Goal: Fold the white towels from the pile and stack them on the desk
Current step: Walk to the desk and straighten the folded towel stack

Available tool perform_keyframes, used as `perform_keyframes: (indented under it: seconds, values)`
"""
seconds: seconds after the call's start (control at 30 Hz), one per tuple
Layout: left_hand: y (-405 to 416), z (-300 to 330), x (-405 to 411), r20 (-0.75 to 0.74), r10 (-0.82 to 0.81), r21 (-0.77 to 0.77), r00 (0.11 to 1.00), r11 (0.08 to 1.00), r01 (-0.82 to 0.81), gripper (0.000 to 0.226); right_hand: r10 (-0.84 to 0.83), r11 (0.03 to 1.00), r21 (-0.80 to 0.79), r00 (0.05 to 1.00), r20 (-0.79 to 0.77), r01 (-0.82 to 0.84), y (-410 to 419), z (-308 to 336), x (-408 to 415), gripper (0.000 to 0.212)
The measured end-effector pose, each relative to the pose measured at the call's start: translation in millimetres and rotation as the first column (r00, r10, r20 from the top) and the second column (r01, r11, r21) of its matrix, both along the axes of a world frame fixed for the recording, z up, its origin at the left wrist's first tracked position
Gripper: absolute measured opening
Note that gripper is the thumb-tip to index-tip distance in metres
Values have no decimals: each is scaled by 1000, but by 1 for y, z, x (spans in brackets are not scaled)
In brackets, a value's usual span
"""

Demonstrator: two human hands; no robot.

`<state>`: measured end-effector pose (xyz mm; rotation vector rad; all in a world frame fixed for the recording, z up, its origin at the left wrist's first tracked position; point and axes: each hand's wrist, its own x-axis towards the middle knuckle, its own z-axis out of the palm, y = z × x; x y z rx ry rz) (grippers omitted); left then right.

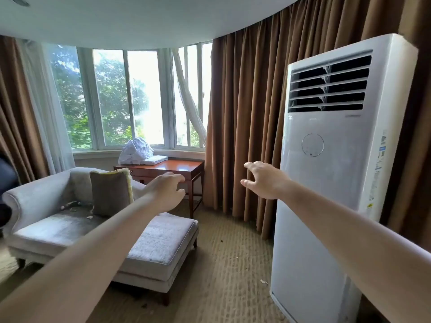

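While both my arms reach out across the room, my left hand (169, 191) hangs with fingers loosely curled, holding nothing, and my right hand (262, 180) is spread, fingers apart, empty too. Well away from them, the crumpled pile of white towels (135, 150) sits at the back left corner of the reddish-brown wooden worktop (179, 165), with a flat folded white towel (155, 160) just beside it along the back edge.
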<state>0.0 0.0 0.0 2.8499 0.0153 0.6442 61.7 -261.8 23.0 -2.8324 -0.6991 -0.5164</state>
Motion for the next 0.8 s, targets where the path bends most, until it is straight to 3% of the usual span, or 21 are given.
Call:
perform_keyframes:
  seconds: [0.37,0.8]
  values:
    - [9,-27,74,-58,23,0,998,1000,-23,44,-5,1000,-31,999,-34,4,15,-25,67,62]
    - [-32,-30,273,-98,68,37,993,997,-65,43,59,996,-53,991,-119,-66,-6,-32,263,61]
